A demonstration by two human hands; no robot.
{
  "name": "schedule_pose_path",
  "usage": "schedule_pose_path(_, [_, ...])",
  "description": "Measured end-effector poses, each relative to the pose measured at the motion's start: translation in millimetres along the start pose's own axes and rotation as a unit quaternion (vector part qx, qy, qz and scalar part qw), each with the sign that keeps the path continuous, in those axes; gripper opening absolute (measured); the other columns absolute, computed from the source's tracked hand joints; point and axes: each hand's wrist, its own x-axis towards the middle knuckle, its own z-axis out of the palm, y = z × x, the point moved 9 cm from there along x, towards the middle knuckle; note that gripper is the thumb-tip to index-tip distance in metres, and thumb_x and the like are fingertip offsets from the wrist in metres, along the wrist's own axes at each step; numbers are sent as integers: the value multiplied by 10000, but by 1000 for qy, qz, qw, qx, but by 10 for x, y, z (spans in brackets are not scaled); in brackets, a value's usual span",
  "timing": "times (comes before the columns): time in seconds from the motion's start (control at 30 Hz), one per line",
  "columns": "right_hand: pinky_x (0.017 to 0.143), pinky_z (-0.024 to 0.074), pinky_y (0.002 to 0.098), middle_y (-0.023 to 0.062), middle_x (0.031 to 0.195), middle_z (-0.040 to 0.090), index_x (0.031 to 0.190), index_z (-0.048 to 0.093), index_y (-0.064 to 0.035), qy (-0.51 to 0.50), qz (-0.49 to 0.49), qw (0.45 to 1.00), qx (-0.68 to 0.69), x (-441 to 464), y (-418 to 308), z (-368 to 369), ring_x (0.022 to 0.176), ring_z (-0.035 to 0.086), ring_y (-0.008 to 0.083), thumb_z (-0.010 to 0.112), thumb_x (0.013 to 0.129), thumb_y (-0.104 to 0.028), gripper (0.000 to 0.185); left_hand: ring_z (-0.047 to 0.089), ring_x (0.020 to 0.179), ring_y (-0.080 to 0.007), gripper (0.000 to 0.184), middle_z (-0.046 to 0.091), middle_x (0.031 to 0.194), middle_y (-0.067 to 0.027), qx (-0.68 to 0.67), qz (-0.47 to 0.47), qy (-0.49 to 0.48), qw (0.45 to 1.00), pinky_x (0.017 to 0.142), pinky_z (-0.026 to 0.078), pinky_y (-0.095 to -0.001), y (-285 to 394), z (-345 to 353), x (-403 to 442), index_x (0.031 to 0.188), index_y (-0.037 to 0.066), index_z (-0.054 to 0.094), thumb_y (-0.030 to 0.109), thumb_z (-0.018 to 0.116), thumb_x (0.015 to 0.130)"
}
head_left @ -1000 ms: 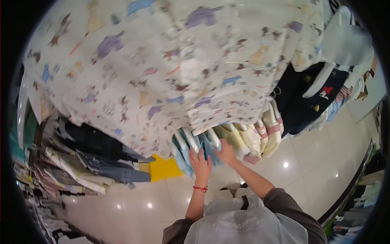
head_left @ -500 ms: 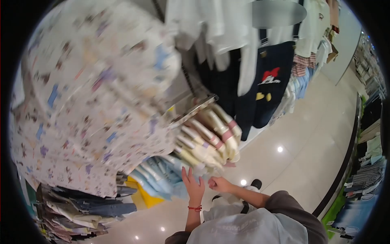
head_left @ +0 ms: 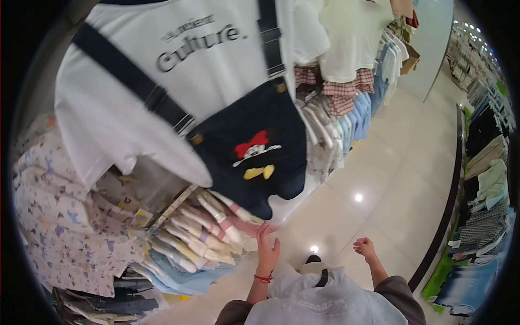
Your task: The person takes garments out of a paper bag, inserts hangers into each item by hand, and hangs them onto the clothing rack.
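Observation:
My left hand [head_left: 267,250], with a red bracelet at the wrist, is raised beside the pink garment [head_left: 244,226] at the end of a row of hung clothes. Its fingers are apart and hold nothing. My right hand [head_left: 365,247] is out over the floor, away from the clothes, its fingers loosely curled with nothing visible in them. Above my left hand hangs a dark overall [head_left: 254,157] with a red bow print, over a white shirt [head_left: 200,59] with black lettering. Pale yellow clothes [head_left: 187,238] and light blue clothes [head_left: 179,273] hang to the left.
A patterned garment [head_left: 70,216] hangs at far left, above folded or hung jeans [head_left: 116,303]. Further racks with plaid and light blue clothes [head_left: 357,116] run up the wall. Glossy floor tiles [head_left: 379,179] lie ahead, and a dark-edged display [head_left: 479,206] stands at right.
The view has swung right, bringing the overall nearer. Both hands have come away from the light blue clothes; my right hand has moved right, apart from my left.

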Motion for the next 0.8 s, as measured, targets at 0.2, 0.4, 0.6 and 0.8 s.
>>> schedule_pose_path(0.2, [657, 504, 273, 97, 942, 607, 1030, 486, -49, -7, -4, 994, 108, 335, -348, -175, 769, 616, 171, 497, 852, -110, 188, 389, 1156, -374, 488, 369, 1259, -212, -4, 12, -60, 998, 966, 355, -415, 188, 749, 488, 1196, -13, 399, 42, 579, 746])
schedule_pose_path(0.4, [672, 507, 274, 94, 947, 611, 1047, 483, -38, -90, -23, 988, 122, 955, -1108, -32, 798, 621, 168, 532, 841, -111, 223, 388, 1163, -383, 493, 356, 1259, -231, -8, 44, -162, 986, 969, 356, -400, 234, 2005, 1115, 1194, -7, 402, 77, 598, 749])
schedule_pose_path(0.6, [602, 501, 259, 86, 871, 619, 986, 503, -25, 5, -37, 998, -56, 2024, -1458, -1093, 708, 619, 153, 583, 814, -135, 219, 394, 1159, -374, 455, 374, 1237, -211, -30, 80, -245, 966, 966, 356, -396, 849, 3138, 2358, 1162, 10, 434, 100, 611, 753])
schedule_pose_path(0.8, [510, 481, 252, 86, 795, 601, 956, 494, -15, 227, -23, 965, 132, 2270, -1382, -2451, 609, 589, 148, 546, 821, -109, 172, 411, 1145, -360, 376, 401, 1217, -197, -61, 137, -299, 942, 961, 357, -382, 1428, 4226, 3332, 1103, 29, 482, 103, 609, 757])
